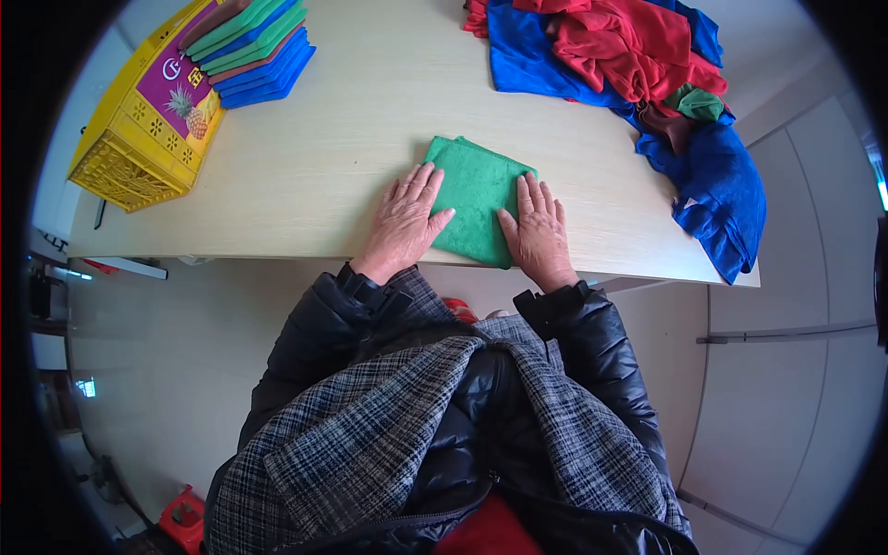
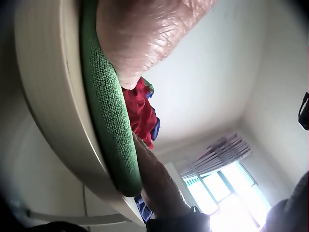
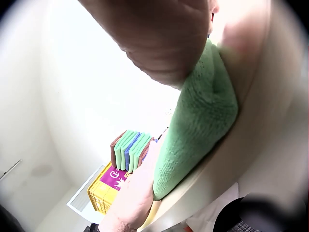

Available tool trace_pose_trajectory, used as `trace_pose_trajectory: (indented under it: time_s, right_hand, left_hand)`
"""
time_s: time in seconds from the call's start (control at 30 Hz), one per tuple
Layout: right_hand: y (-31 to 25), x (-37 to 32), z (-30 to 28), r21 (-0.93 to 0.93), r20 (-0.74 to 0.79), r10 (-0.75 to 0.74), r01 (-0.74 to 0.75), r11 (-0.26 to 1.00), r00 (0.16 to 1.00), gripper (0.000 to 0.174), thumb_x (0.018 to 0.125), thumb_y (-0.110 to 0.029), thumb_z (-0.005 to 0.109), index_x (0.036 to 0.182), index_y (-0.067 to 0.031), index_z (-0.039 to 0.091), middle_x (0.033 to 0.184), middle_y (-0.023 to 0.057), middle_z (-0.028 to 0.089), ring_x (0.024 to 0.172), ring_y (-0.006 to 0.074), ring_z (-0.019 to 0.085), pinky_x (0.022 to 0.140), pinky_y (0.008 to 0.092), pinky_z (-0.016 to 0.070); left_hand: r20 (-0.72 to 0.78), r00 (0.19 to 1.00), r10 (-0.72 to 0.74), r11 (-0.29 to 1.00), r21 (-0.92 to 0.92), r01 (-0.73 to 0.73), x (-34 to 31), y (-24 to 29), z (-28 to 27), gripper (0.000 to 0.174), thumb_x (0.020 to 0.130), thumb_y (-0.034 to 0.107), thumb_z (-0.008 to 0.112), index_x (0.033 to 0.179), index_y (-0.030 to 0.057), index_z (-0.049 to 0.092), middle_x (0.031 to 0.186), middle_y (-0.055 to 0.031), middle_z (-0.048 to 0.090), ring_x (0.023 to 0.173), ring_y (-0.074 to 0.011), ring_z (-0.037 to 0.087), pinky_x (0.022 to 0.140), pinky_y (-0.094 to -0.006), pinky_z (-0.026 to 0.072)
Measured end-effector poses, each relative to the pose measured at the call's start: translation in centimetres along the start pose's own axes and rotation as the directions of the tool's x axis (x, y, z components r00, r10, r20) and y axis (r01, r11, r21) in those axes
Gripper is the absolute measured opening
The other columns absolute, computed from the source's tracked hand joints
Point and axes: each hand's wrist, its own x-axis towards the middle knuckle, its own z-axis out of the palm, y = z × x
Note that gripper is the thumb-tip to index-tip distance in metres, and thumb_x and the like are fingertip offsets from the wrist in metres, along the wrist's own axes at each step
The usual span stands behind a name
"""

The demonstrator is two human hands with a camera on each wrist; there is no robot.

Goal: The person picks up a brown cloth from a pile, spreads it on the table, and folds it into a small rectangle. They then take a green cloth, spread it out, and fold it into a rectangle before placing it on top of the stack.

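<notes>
A folded green cloth [image 1: 476, 199] lies near the table's front edge in the head view. The left hand [image 1: 405, 222] rests flat on its left side, fingers straight, thumb on the cloth. On its right side rests the right hand [image 1: 539, 233], fingers extended and pointing away from the body. In the left wrist view the cloth's rounded fold [image 2: 113, 116] lies along the table edge under the left hand [image 2: 145, 38]. The right wrist view shows the cloth's corner [image 3: 198, 116] beneath the right hand [image 3: 159, 38], with the left hand [image 3: 133, 195] beyond.
A stack of folded cloths [image 1: 264, 69] in green, blue and brown stands at the back left against a yellow crate [image 1: 139, 166]. Loose red cloths [image 1: 629, 46] and blue cloths [image 1: 726, 185] lie heaped along the table's right side. The table [image 1: 305, 185] ends close to the body.
</notes>
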Motion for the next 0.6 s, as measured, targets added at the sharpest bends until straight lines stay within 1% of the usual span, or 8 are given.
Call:
trace_pose_trajectory:
  time_s: [0.17, 0.27, 0.3, 0.4, 0.6]
  right_hand:
    - [-0.7, 1.0, -1.4, -0.076, -0.027, -0.001, -0.001, 0.997, 1.0, 0.067, 0.1, -0.041, 0.053, 0.151, 0.0008, 0.039, 0.157, 0.0214, 0.037, 0.148, 0.0394, 0.031, 0.12, 0.0528, 0.0243]
    - [-2.6, 2.0, -1.0, -0.008, -0.044, -0.111, 0.111, 0.994, 0.993, 0.065, 0.1, -0.039, 0.053, 0.15, 0.0003, 0.041, 0.157, 0.0217, 0.038, 0.147, 0.0393, 0.032, 0.12, 0.0536, 0.024]
    - [-3.2, 2.3, -0.6, -0.006, -0.045, -0.11, 0.11, 0.994, 0.993, 0.065, 0.1, -0.039, 0.053, 0.15, 0.0003, 0.041, 0.157, 0.0217, 0.038, 0.147, 0.0393, 0.032, 0.12, 0.0536, 0.024]
    - [-4.3, 3.1, 0.8, 0.047, -0.038, -0.17, 0.172, 0.984, 0.985, 0.062, 0.1, -0.04, 0.054, 0.148, -0.0008, 0.045, 0.154, 0.0208, 0.042, 0.148, 0.0389, 0.032, 0.119, 0.0551, 0.0243]
    - [-3.6, 2.5, 2.5, 0.013, -0.012, -0.183, 0.183, 0.983, 0.983, 0.062, 0.1, -0.042, 0.05, 0.149, -0.0042, 0.045, 0.156, 0.0192, 0.04, 0.148, 0.0382, 0.032, 0.119, 0.0556, 0.0236]
  left_hand:
    - [0.034, 0.999, -0.032, 0.999, 0.043, 0.031, -0.4, 0.0, -0.6, 0.063, 0.105, 0.043, 0.045, 0.153, 0.0035, 0.037, 0.16, -0.0163, 0.034, 0.148, -0.0336, 0.031, 0.122, -0.0483, 0.0231]
    - [-0.012, 0.999, 0.045, 0.997, 0.057, -0.044, -0.1, 1.3, -1.8, 0.062, 0.104, 0.042, 0.048, 0.152, 0.0031, 0.039, 0.159, -0.0156, 0.036, 0.148, -0.0328, 0.032, 0.122, -0.0484, 0.0233]
    - [-0.011, 0.999, 0.046, 0.997, 0.059, -0.045, 0.0, 1.6, -1.6, 0.062, 0.104, 0.042, 0.048, 0.152, 0.0031, 0.039, 0.159, -0.0156, 0.036, 0.148, -0.0328, 0.032, 0.122, -0.0484, 0.0233]
    - [-0.08, 0.987, 0.138, 0.989, 0.074, -0.132, 0.4, 2.2, -0.7, 0.062, 0.1, 0.042, 0.055, 0.146, 0.0009, 0.047, 0.154, -0.0151, 0.043, 0.146, -0.0312, 0.035, 0.121, -0.0497, 0.0242]
    - [-0.032, 0.989, 0.143, 0.988, 0.059, -0.141, -0.1, 1.6, 0.4, 0.064, 0.1, 0.043, 0.055, 0.146, 0.0003, 0.047, 0.154, -0.0151, 0.043, 0.146, -0.0309, 0.035, 0.122, -0.0495, 0.0232]
